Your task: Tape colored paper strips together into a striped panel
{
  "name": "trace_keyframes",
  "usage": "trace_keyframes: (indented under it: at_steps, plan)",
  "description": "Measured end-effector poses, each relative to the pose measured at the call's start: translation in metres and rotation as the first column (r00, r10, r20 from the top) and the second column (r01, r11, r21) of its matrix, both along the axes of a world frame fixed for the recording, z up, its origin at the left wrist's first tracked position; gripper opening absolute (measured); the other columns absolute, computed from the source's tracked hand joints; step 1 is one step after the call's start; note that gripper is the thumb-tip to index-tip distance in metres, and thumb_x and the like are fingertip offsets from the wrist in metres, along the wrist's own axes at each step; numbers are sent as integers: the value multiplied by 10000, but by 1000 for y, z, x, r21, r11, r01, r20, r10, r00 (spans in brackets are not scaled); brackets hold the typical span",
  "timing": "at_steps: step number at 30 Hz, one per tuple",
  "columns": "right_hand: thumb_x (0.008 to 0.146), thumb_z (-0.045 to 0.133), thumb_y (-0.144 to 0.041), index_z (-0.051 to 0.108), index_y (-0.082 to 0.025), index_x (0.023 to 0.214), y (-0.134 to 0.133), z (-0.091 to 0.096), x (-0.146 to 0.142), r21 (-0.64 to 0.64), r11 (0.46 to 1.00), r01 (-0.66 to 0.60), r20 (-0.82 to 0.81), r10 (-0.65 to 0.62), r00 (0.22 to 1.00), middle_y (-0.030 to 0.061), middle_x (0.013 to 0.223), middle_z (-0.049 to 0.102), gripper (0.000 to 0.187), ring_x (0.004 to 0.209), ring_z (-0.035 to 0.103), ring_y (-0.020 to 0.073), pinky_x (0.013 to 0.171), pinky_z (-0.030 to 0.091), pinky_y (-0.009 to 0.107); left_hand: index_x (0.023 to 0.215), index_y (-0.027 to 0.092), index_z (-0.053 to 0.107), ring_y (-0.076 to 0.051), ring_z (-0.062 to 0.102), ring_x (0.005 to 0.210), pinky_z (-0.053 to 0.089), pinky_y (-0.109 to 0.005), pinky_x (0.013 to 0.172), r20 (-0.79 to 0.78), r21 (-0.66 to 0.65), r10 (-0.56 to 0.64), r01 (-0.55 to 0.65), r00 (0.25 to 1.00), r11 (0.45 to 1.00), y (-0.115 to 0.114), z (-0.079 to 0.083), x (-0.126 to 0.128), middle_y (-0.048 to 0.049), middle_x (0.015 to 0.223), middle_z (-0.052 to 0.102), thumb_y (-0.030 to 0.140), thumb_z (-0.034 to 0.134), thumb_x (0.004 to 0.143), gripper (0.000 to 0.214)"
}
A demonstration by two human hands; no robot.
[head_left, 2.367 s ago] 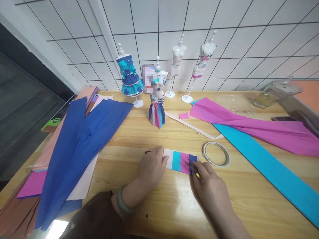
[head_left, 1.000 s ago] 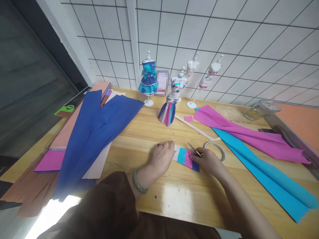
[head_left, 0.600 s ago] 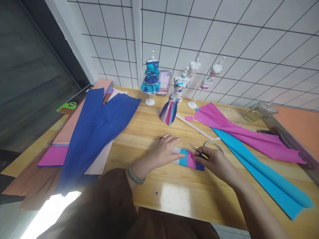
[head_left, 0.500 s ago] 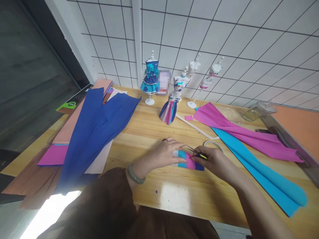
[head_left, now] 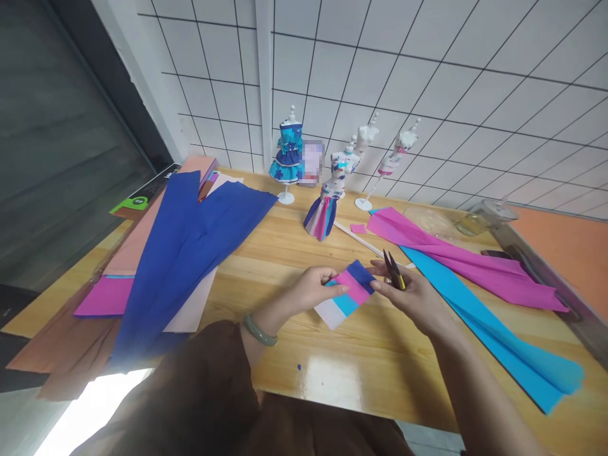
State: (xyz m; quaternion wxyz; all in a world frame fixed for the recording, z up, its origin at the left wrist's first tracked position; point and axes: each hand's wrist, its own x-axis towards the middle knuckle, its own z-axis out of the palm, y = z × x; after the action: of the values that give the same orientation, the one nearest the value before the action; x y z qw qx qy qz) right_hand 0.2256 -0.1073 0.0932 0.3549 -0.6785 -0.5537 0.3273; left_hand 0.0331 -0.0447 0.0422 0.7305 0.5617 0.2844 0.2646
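Between my hands is a small striped piece of crepe paper (head_left: 353, 290), with white, light blue, pink and dark blue bands, tilted above the table. My left hand (head_left: 319, 286) pinches its left edge between thumb and fingers. My right hand (head_left: 413, 301) keeps hold of small dark-bladed scissors (head_left: 394, 271) with yellow on the handle, blades pointing up. That hand's thumb and fingertips also grip the dark blue end of the paper. Behind my hands stands a small dress form (head_left: 341, 171) wearing a pleated skirt (head_left: 322, 212) of similar colours.
Large blue crepe paper (head_left: 190, 247) lies over other sheets at left, near a green tape measure (head_left: 135, 204). Pink (head_left: 456, 256) and light blue strips (head_left: 494, 332) stretch across the right. A dress form in a blue dress (head_left: 287, 152) and a glass jar (head_left: 484, 216) stand along the wall.
The striped paper has come up off the table and turned diagonal. My right hand has swung the scissors upright and taken the paper's dark blue end; my left hand now pinches its edge.
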Motion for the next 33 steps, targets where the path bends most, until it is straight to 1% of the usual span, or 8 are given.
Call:
trace_keyframes:
  at_steps: [1,3,6,10,16,23,29,33]
  plan:
    - [626,703,-466,618,-210,1039,-1,-5,-2,-36,997,61,-106,-64,992,64,905,650,493,673,578,162,536,426,261,817,113,607,-90,528,564,405,-205,536,32,-60,31,-29,999,998,1,-1,1,-13,683,602,379,695,655,324]
    - [611,710,-479,589,-188,1067,-2,-15,-10,-128,982,136,-306,-169,937,-5,661,579,554,417,413,75,373,280,218,837,108,609,-93,537,558,408,-209,531,59,-146,79,-70,995,987,1,-3,2,-26,696,617,391,717,627,369]
    - [573,738,-465,565,-155,1067,1,-24,-23,-166,967,194,-417,-247,875,-82,508,413,608,353,259,40,345,178,206,835,108,612,-104,562,569,420,-217,541,60,-197,113,-99,992,975,0,-2,4,-38,707,638,393,738,597,392]
    - [578,736,-437,576,-153,1091,9,-21,-30,-136,969,205,-327,-239,914,-89,495,364,608,385,276,50,366,200,212,849,121,621,-110,581,571,440,-233,569,90,-225,89,-66,992,972,-2,1,3,-37,714,657,377,749,588,387]
    - [614,693,-452,633,-180,1025,13,-10,-28,-78,989,125,-51,-130,990,-30,607,471,497,532,432,106,470,342,242,857,124,663,-121,598,613,452,-248,611,48,-228,-41,51,998,972,-2,3,-2,-52,764,674,341,759,596,352]
    - [607,714,-475,549,-177,1124,9,-22,-31,-126,983,134,-263,-163,951,24,780,602,620,424,346,56,387,228,229,934,131,678,-138,622,700,465,-262,670,72,-229,43,-26,997,973,2,-5,-1,-83,885,686,342,725,644,362]
    - [611,712,-487,562,-164,1087,9,-28,-35,-73,988,133,-262,-148,954,1,703,589,595,436,369,58,410,264,221,1025,112,650,-185,633,812,472,-286,711,112,-197,49,-26,993,980,4,-9,0,-122,997,669,346,702,677,423]
    - [619,707,-481,545,-170,1116,9,-29,-36,-80,991,104,-289,-122,949,-4,715,576,608,425,348,46,388,250,211,1004,108,657,-180,636,772,472,-273,675,132,-231,83,-51,988,972,3,-9,1,-117,946,681,363,711,666,426]
